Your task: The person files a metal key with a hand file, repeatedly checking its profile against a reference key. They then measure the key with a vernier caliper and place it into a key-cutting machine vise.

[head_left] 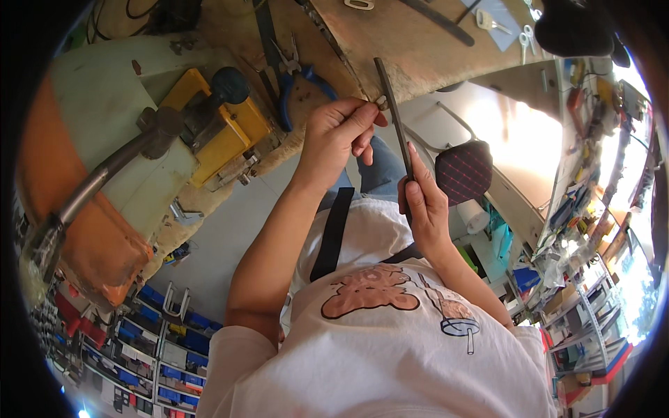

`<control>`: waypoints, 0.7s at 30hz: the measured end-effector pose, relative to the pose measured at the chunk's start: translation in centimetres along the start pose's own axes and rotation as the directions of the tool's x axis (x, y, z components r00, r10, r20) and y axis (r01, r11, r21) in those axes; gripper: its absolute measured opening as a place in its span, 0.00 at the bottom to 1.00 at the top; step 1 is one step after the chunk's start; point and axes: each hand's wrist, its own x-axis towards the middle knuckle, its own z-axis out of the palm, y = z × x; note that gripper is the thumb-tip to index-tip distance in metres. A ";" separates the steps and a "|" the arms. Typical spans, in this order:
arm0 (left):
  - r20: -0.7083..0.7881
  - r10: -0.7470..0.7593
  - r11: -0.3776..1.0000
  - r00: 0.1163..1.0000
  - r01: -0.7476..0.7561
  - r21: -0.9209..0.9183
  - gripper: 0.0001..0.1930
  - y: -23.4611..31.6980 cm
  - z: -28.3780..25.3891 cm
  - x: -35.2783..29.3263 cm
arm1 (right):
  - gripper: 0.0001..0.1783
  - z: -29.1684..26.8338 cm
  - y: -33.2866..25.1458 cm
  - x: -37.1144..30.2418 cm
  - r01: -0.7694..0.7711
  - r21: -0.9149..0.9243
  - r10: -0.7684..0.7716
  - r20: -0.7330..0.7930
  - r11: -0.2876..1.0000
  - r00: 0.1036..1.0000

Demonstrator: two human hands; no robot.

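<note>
My left hand (341, 132) is closed in a pinch on a small shiny metal piece (381, 102), mostly hidden by the thumb and fingers, so its kind does not show. My right hand (426, 202) is wrapped round the lower end of a long, flat, dark file (394, 115). The file points up and slightly left, its upper part right beside the small piece; whether they touch I cannot tell. Both hands are just off the near edge of the wooden bench (411, 66). Blue-handled pliers (296, 73) lie on the bench left of my left hand.
Left on the bench stands a machine with a yellow vise (237, 136), a dark round knob (230, 85) and a long metal lever (104, 171). Keys (491, 22) lie at the far right. A checked stool seat (463, 172) stands right of my right hand. Shelves with blue bins (150, 296) are lower left.
</note>
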 end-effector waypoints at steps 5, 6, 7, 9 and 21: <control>-0.017 -0.006 1.000 1.000 0.006 -0.022 0.15 -0.1 0.2 -0.1 | 0.25 0.9 -1.1 -0.2 -0.096 -0.076 0.086 -0.125 0.992 0.988; -0.027 -0.013 0.999 1.000 0.012 -0.049 0.15 -0.1 0.3 -0.2 | 0.25 1.0 -1.3 -0.1 -0.086 -0.115 0.070 -0.142 0.990 0.987; -0.039 -0.022 0.997 0.999 0.019 -0.074 0.15 -0.2 0.4 -0.2 | 0.25 1.1 -1.6 -0.1 -0.077 -0.151 0.053 -0.157 0.986 0.986; -0.077 -0.017 0.995 0.997 0.009 -0.101 0.15 -0.1 0.9 -0.3 | 0.26 1.0 -2.1 -0.1 -0.092 -0.216 0.055 -0.171 0.972 0.984; -0.094 -0.030 0.995 0.995 0.021 -0.095 0.14 0.2 1.1 -0.3 | 0.25 0.6 -3.5 2.0 -0.041 -0.183 0.008 -0.177 0.982 0.984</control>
